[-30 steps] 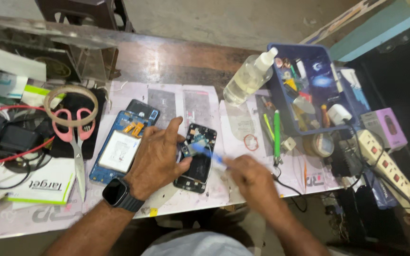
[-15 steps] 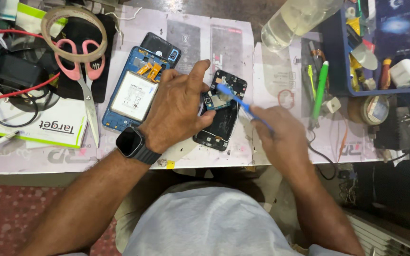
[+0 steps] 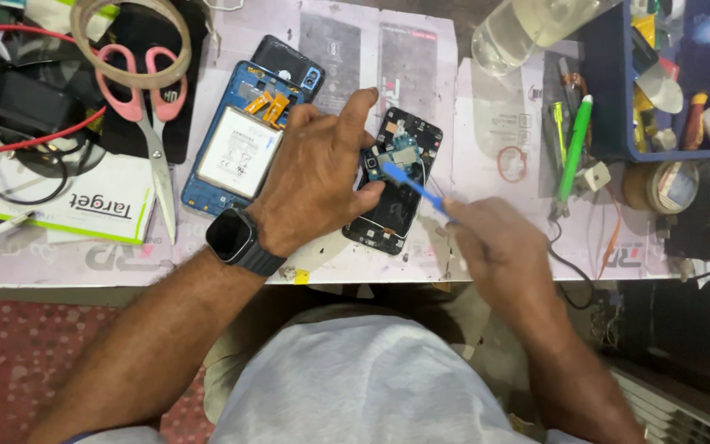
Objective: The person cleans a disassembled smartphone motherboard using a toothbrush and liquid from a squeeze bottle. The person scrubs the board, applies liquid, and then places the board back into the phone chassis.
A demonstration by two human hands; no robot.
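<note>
An opened black phone point(image 3: 396, 185) with its circuit board showing lies on the white work mat point(image 3: 486, 148). My left hand point(image 3: 314, 168), a dark smartwatch on its wrist, presses on the phone's left edge with thumb and fingers. My right hand point(image 3: 495, 242) grips a thin blue pry tool point(image 3: 412, 185) whose tip touches the board near my left thumb. To the left lies a blue phone frame with a white battery point(image 3: 236, 148), partly under my left hand.
Pink-handled scissors point(image 3: 154, 107) and a tape roll point(image 3: 129, 37) lie at the left over black cables. A clear bottle point(image 3: 527, 29) lies at the top. A blue tray point(image 3: 610, 99) of tools stands at the right, a green pen-shaped tool point(image 3: 575, 148) beside it.
The view has dropped toward my lap, so the bench sits higher in frame. My hands stay on the black phone; the blue tool's tip has shifted slightly on the board.
</note>
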